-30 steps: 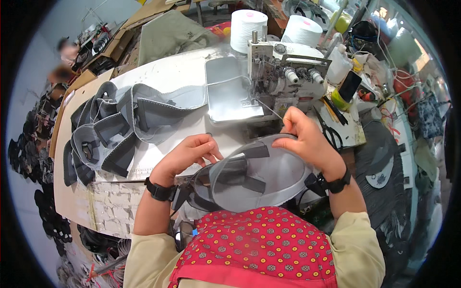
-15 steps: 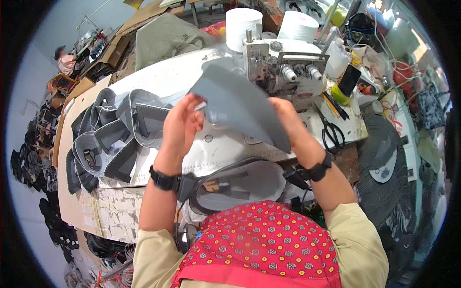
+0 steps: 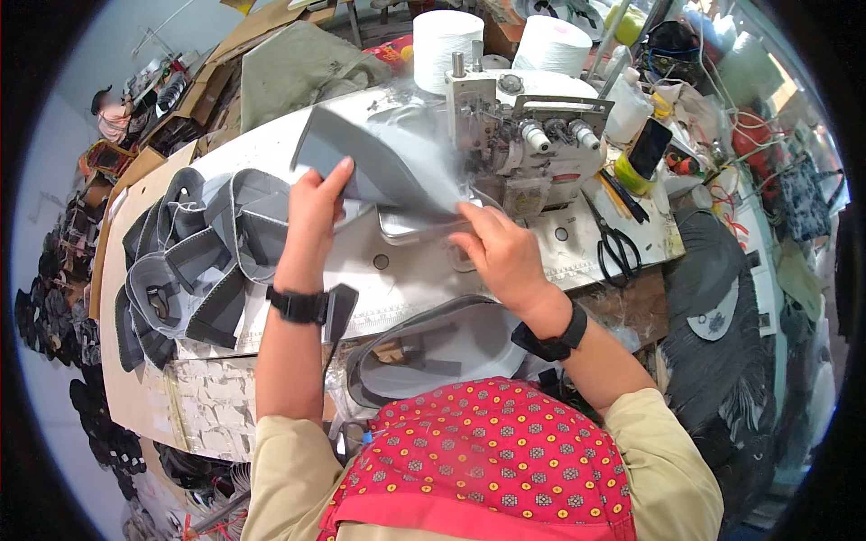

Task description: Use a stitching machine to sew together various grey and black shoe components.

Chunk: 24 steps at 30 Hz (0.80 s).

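A curved grey fabric piece (image 3: 372,162), smeared by motion, is held up between my hands just left of the sewing machine (image 3: 532,149). My left hand (image 3: 314,209) grips its left end, thumb on the upper face. At its right end, close to the machine's front, my right hand (image 3: 502,252) pinches the edge. On the left of the white worktable (image 3: 356,293) lie several joined grey fabric pieces (image 3: 185,261) with stitched edges. Below my hands, at the table's near edge, rests another grey curved piece (image 3: 451,347), partly hidden by my red patterned apron (image 3: 496,451).
Two white thread cones (image 3: 448,52) stand behind the machine. Black scissors (image 3: 618,252), pens and a phone (image 3: 649,149) lie to its right. A grey cloth (image 3: 311,72) covers something at the back. Dark grey fabric (image 3: 708,316) hangs at the right.
The held fabric piece has swung left and flattened. My right hand has moved left and down along it towards the machine's front; my left hand has shifted slightly left.
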Motion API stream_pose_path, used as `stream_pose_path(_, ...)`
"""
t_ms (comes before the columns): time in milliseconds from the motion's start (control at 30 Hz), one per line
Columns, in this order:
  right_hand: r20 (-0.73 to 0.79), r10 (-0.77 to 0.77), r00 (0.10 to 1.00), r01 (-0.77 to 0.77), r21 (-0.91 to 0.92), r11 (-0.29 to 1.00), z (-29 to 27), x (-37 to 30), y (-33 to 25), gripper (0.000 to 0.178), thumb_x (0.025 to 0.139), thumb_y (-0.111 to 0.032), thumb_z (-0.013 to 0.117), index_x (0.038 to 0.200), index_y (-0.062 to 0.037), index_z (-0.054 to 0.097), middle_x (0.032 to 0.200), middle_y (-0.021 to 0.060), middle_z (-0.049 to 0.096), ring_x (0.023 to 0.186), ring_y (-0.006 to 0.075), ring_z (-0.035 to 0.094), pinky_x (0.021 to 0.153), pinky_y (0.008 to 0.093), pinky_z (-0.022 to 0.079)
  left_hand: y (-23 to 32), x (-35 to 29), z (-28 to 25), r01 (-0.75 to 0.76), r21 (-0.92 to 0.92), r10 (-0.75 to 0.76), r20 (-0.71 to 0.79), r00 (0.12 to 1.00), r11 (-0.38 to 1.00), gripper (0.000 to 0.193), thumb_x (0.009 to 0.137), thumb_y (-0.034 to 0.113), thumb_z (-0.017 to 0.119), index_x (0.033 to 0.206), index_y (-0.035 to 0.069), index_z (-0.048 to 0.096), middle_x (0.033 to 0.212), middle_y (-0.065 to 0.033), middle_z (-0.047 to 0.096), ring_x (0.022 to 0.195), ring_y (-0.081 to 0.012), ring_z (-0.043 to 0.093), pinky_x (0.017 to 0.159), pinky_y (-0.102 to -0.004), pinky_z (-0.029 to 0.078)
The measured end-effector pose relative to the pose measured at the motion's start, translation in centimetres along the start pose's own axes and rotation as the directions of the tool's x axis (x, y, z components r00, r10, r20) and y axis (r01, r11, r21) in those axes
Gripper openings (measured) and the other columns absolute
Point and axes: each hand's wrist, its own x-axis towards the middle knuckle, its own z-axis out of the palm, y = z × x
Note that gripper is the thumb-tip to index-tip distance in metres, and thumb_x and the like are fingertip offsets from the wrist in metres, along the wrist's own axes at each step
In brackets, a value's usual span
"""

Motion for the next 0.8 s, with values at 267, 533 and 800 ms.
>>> stream_pose_path(267, 0.020, 0.157, 0.987, -0.155, -0.081, 0.985, -1.4, 1.5, -0.1, 0.028, 0.077, -0.016, 0.077, 0.100, -0.0075, 0.065, 0.088, 0.0083, 0.059, 0.073, 0.0293, 0.065, 0.060, 0.0392, 0.051, 2.3, -9.9, 0.1, 0.144, 0.385, -0.245, 0.228, 0.942, 0.912, 0.045, 0.100, 0.041, 0.056, 0.080, 0.001, 0.064, 0.052, 0.0002, 0.049, 0.046, -0.0076, 0.041, 0.045, -0.0248, 0.032)
stream_pose_path(533, 0.145, 0.126, 0.981, -0.178, 0.446, 0.877, -3.9, 2.3, -0.8, 0.021, 0.074, 0.004, 0.071, 0.092, -0.0009, 0.062, 0.080, 0.0103, 0.062, 0.067, 0.0201, 0.066, 0.058, 0.0328, 0.050, 2.5, -10.6, 2.9, -0.598, 0.592, 0.182, 0.612, 0.770, 0.541, 0.017, 0.084, -0.001, 0.059, 0.102, -0.002, 0.061, 0.091, -0.0305, 0.062, 0.090, -0.0503, 0.057, 0.076, -0.0456, 0.050)
stream_pose_path(800, 0.217, 0.146, 0.965, -0.241, 0.519, 0.820, -5.5, 1.7, -2.9, 0.009, 0.087, -0.001, 0.067, 0.091, 0.0012, 0.060, 0.066, 0.0108, 0.059, 0.048, 0.0155, 0.061, 0.047, 0.0291, 0.045, 2.9, -7.4, 2.4, -0.613, 0.590, 0.237, 0.590, 0.772, 0.526, 0.025, 0.076, -0.005, 0.063, 0.100, 0.000, 0.062, 0.082, -0.0154, 0.064, 0.074, -0.0261, 0.064, 0.068, -0.0359, 0.050)
